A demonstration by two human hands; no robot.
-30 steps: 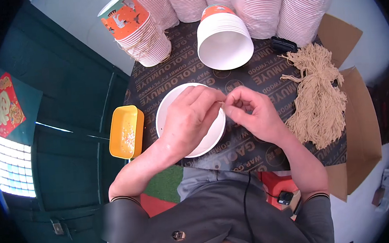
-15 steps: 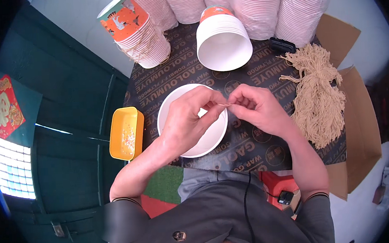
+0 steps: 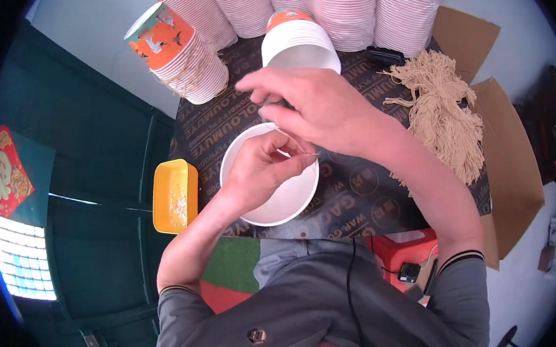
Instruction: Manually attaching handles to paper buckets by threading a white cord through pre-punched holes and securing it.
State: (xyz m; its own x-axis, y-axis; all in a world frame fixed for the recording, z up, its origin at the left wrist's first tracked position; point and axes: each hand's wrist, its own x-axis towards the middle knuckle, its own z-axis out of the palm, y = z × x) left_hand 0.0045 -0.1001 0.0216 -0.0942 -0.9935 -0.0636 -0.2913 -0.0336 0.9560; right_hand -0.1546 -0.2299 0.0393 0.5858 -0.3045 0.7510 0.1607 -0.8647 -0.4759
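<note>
My left hand (image 3: 259, 171) is pinched on a thin tan string (image 3: 296, 140) over a white paper bucket (image 3: 227, 160) that stands mouth up on the table. The string runs from its fingertips up toward my right hand. My right hand (image 3: 312, 101), slightly blurred, is raised above the bucket's far side. Its thumb and fingers are stretched out and apart. It partly covers a nested stack of white paper buckets (image 3: 300, 38) lying on its side behind.
A yellow tray (image 3: 176, 195) with tiny pale bits stands at the left. Bundled tan strings (image 3: 443, 122) lie at the right, beside an open cardboard box (image 3: 513, 159). Along the back are wrapped bucket stacks (image 3: 344, 10), a printed orange stack (image 3: 185, 58) and a black object (image 3: 385, 55).
My right hand has parted from my left fingertips and swung up and left over the bucket. My left hand has stayed over the bucket, pinching the string. The whole view has shifted slightly.
</note>
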